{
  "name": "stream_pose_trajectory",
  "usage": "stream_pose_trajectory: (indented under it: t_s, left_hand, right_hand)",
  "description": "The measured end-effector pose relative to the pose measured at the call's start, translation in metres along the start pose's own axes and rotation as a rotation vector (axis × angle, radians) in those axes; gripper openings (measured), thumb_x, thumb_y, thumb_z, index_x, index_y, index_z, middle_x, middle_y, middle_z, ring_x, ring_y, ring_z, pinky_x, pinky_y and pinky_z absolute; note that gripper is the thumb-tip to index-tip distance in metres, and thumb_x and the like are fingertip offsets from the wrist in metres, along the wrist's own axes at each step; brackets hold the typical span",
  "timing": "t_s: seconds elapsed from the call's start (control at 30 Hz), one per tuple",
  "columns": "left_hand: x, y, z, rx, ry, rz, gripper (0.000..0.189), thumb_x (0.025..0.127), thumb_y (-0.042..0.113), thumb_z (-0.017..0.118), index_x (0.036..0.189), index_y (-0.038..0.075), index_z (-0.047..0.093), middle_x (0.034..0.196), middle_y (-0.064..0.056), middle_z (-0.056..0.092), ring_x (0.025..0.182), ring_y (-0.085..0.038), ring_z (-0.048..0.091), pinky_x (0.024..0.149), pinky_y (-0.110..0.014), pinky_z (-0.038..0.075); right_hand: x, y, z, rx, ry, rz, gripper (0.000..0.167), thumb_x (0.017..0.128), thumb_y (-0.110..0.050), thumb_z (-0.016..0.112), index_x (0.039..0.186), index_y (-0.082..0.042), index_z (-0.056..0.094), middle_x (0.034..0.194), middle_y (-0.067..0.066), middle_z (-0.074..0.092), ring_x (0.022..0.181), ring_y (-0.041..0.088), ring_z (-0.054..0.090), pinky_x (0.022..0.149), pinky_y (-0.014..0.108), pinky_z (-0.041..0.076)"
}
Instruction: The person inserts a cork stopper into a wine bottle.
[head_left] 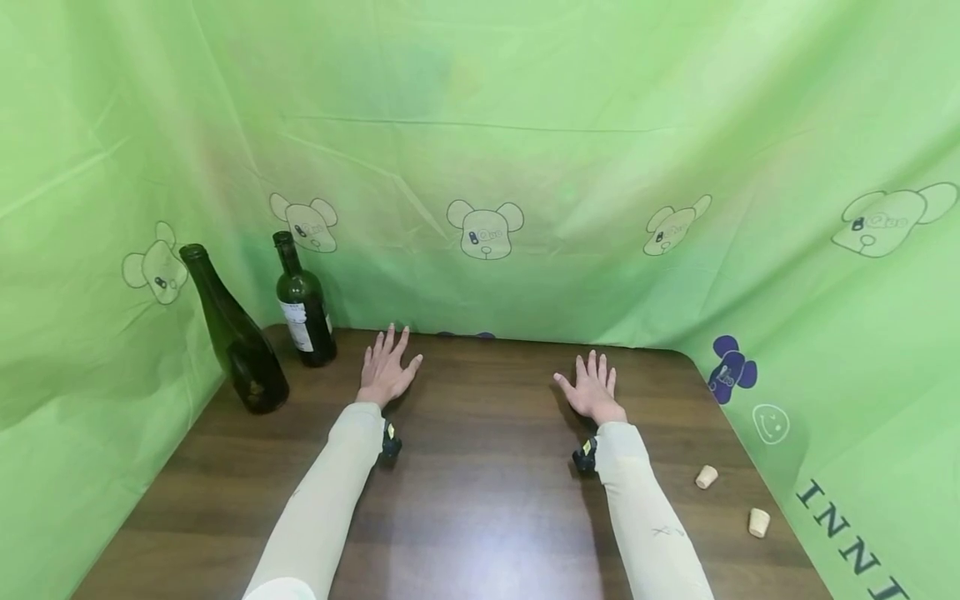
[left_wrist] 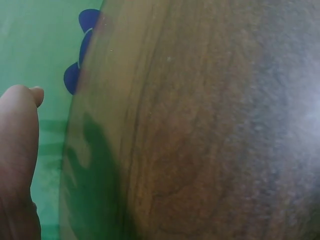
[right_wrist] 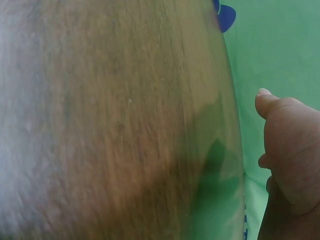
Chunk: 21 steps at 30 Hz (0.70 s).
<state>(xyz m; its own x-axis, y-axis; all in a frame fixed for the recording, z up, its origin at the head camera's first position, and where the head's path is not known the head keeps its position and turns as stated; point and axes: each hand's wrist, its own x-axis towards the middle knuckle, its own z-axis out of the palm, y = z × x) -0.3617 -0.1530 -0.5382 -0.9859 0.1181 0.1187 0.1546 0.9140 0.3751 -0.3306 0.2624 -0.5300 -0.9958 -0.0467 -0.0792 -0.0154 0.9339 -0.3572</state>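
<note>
My left hand (head_left: 386, 369) is stretched forward near the table's back edge, palm down with fingers spread and straight, holding nothing. To its left stands a dark green wine bottle (head_left: 306, 312) with a white label, and farther left a taller dark green bottle (head_left: 243, 346). My right hand (head_left: 592, 390) is spread out in the same way on the right half, with nothing in it. Nearest to it are two pale corks, one cork (head_left: 707, 477) beside the right forearm and another cork (head_left: 759, 523) closer to the table's right edge. In the wrist views only part of each hand shows.
A brown wood-grain table (head_left: 487, 450) with rounded back corners lies under both arms. Green cloth (head_left: 480, 158) printed with bear heads hangs along its back and sides. Small black wrist cameras (head_left: 391, 442) sit at the cuffs. Light glares off the table's front middle.
</note>
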Motion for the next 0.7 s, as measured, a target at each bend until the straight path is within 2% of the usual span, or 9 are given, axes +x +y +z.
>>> stream_pose_trajectory:
  t_s: [0.07, 0.13, 0.23, 0.3, 0.4, 0.5, 0.6, 0.7]
  left_hand:
    - [0.001, 0.002, -0.001, -0.001, 0.01, 0.037, 0.074, 0.104, 0.051, 0.044, 0.164, 0.018, 0.014, 0.17, -0.016, 0.007, 0.155, -0.041, 0.009, 0.122, -0.063, 0.012]
    - [0.0, 0.002, -0.004, -0.014, 0.022, 0.117, 0.076, 0.104, 0.043, 0.051, 0.164, 0.016, 0.013, 0.17, -0.016, 0.011, 0.155, -0.039, 0.011, 0.122, -0.061, 0.013]
    - [-0.004, 0.0, -0.012, -0.043, 0.082, 0.301, 0.076, 0.1, 0.026, 0.06, 0.163, 0.011, 0.019, 0.167, -0.016, 0.023, 0.154, -0.037, 0.021, 0.122, -0.058, 0.02]
    - [-0.01, -0.006, -0.019, -0.063, 0.157, 0.431, 0.074, 0.096, 0.015, 0.063, 0.16, 0.008, 0.027, 0.164, -0.015, 0.033, 0.151, -0.036, 0.03, 0.121, -0.055, 0.024]
    - [-0.022, -0.019, -0.032, -0.076, 0.324, 0.591, 0.067, 0.09, 0.005, 0.066, 0.153, 0.003, 0.043, 0.155, -0.017, 0.046, 0.142, -0.037, 0.044, 0.12, -0.05, 0.03]
    - [-0.035, -0.038, -0.047, -0.076, 0.532, 0.713, 0.06, 0.083, 0.002, 0.067, 0.142, -0.001, 0.056, 0.146, -0.02, 0.055, 0.13, -0.041, 0.055, 0.115, -0.05, 0.037]
    - [-0.049, -0.058, -0.064, -0.086, 0.739, 0.778, 0.052, 0.079, 0.003, 0.064, 0.131, -0.004, 0.064, 0.136, -0.022, 0.063, 0.117, -0.045, 0.061, 0.105, -0.054, 0.043]
    - [-0.06, -0.074, -0.082, -0.098, 0.952, 0.789, 0.043, 0.078, 0.006, 0.062, 0.119, -0.005, 0.07, 0.123, -0.023, 0.069, 0.103, -0.046, 0.063, 0.096, -0.053, 0.046]
  right_hand:
    - [-0.001, 0.002, -0.001, 0.007, 0.003, -0.007, 0.082, 0.106, -0.052, 0.034, 0.158, 0.009, 0.014, 0.165, 0.033, -0.004, 0.152, 0.051, -0.01, 0.12, 0.065, -0.008]
    - [-0.004, 0.004, -0.007, 0.012, -0.021, -0.016, 0.081, 0.106, -0.049, 0.037, 0.157, 0.01, 0.016, 0.164, 0.034, -0.001, 0.151, 0.053, -0.007, 0.12, 0.066, -0.005]
    - [-0.014, 0.006, -0.023, 0.028, -0.1, -0.052, 0.077, 0.105, -0.044, 0.044, 0.154, 0.013, 0.025, 0.162, 0.037, 0.012, 0.149, 0.056, 0.008, 0.12, 0.066, 0.006]
    - [-0.024, 0.009, -0.038, 0.056, -0.182, -0.085, 0.074, 0.105, -0.041, 0.049, 0.15, 0.015, 0.031, 0.157, 0.039, 0.026, 0.146, 0.057, 0.022, 0.119, 0.065, 0.018]
    - [-0.044, 0.023, -0.063, 0.114, -0.26, -0.121, 0.072, 0.102, -0.036, 0.058, 0.143, 0.019, 0.039, 0.145, 0.04, 0.043, 0.136, 0.056, 0.04, 0.113, 0.062, 0.033]
    - [-0.066, 0.047, -0.085, 0.121, -0.254, -0.134, 0.072, 0.097, -0.031, 0.067, 0.139, 0.021, 0.041, 0.138, 0.041, 0.049, 0.128, 0.056, 0.048, 0.107, 0.062, 0.04]
    - [-0.09, 0.075, -0.101, 0.062, -0.211, -0.128, 0.075, 0.089, -0.026, 0.076, 0.136, 0.022, 0.043, 0.134, 0.044, 0.05, 0.123, 0.059, 0.05, 0.102, 0.064, 0.043]
    - [-0.112, 0.102, -0.109, 0.012, -0.184, -0.088, 0.079, 0.081, -0.021, 0.083, 0.132, 0.025, 0.043, 0.127, 0.046, 0.052, 0.116, 0.061, 0.052, 0.098, 0.066, 0.045]
